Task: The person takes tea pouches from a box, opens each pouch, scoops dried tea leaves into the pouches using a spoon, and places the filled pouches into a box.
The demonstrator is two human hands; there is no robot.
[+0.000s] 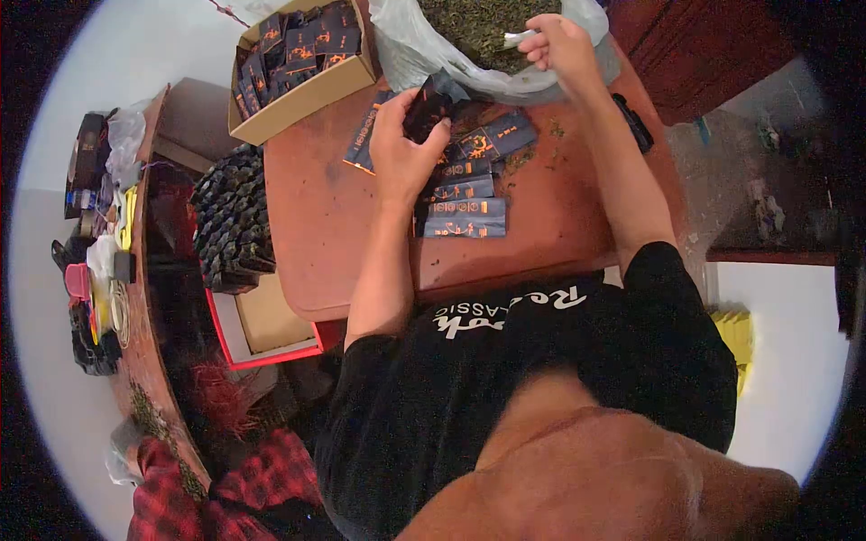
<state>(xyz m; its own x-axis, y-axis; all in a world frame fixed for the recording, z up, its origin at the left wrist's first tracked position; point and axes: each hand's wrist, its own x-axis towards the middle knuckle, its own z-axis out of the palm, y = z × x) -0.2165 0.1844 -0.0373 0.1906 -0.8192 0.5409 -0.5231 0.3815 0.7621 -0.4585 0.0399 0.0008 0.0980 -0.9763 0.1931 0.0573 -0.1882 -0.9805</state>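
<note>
My left hand (406, 149) is wrapped round a black packet (429, 110) with orange print, held upright above the table. My right hand (561, 56) pinches a small white object (516, 39), perhaps a scoop, over the loose dried green leaves (478, 27). Those leaves lie in a white plastic bag (406, 45) at the table's far edge. Several flat black packets (465, 218) with orange print lie overlapping on the brown table (338, 225), below and beside my left hand. Leaf crumbs are scattered near them.
A cardboard box (311, 99) of black packets stands at the table's back left. Left of the table, many dark packets (230, 216) are stacked above a red-edged box (271, 320). A black object (633, 123) lies at the right edge. Another person's plaid-clothed legs (271, 469) show lower left.
</note>
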